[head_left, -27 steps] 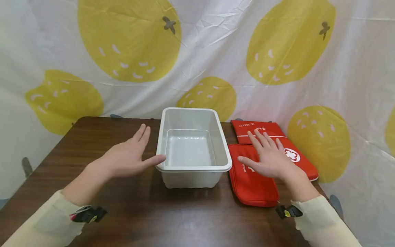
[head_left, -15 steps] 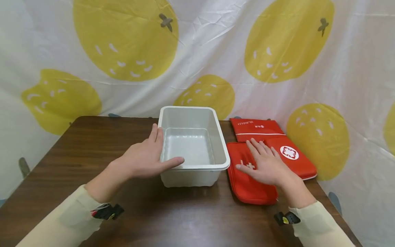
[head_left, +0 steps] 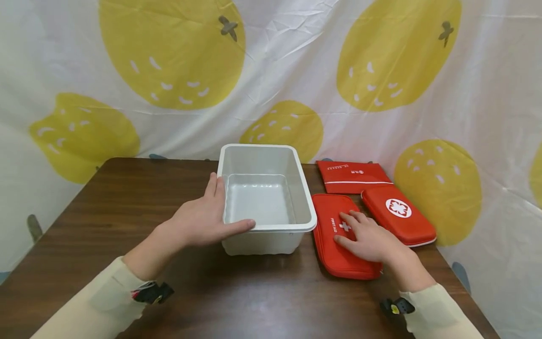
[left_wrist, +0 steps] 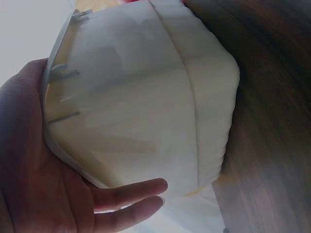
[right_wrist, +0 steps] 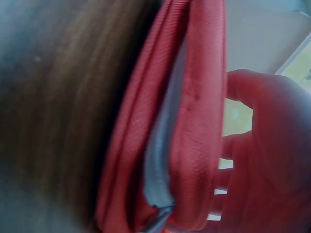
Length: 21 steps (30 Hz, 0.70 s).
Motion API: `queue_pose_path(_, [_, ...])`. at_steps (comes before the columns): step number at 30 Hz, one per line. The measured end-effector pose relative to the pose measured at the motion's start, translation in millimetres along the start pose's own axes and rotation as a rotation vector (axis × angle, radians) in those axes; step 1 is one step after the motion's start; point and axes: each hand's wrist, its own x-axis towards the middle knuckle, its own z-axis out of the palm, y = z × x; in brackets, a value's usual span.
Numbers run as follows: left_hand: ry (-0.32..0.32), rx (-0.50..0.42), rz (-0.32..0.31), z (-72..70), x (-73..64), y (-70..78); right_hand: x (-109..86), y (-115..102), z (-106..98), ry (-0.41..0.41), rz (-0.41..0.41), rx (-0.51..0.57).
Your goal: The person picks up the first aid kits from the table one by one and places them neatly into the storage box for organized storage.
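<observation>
My left hand (head_left: 199,219) lies at the near left corner of a light grey plastic tub (head_left: 260,243). Its thumb reaches along the front rim; the other fingers extend along the left side. In the left wrist view, two straight fingers (left_wrist: 131,194) show beside the tub's outer wall (left_wrist: 131,107). My right hand (head_left: 372,240) is over a red first aid pouch (head_left: 328,249) with a white cross, fingertips at its top. The right wrist view shows this pouch (right_wrist: 199,107) from its zipped edge, with the fingers (right_wrist: 240,87) bent lightly against the top face.
A second red case (head_left: 417,223) with a round white emblem lies right of the pouch. Behind it is a flat red packet (head_left: 351,176) with a white stripe. All stand on a dark wooden table (head_left: 254,301) before a lemon-print curtain (head_left: 296,56).
My left hand has moved right to the tub's corner, its thumb now over the front rim. My right hand has come down onto the first aid pouch. Tub and pouches stay in place.
</observation>
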Motion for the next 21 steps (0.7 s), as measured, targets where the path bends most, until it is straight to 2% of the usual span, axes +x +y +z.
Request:
queue_pose_path(8, [-0.004, -0.004, -0.013, 0.0, 0.7, 1.1, -0.3, 2.3, 6.3, 0.022, -0.004, -0.008])
queue_pose_path(21, [-0.004, -0.011, -0.026, 1.6, 0.4, 1.2, -6.3, -9.8, 9.5, 0.024, -0.008, -0.047])
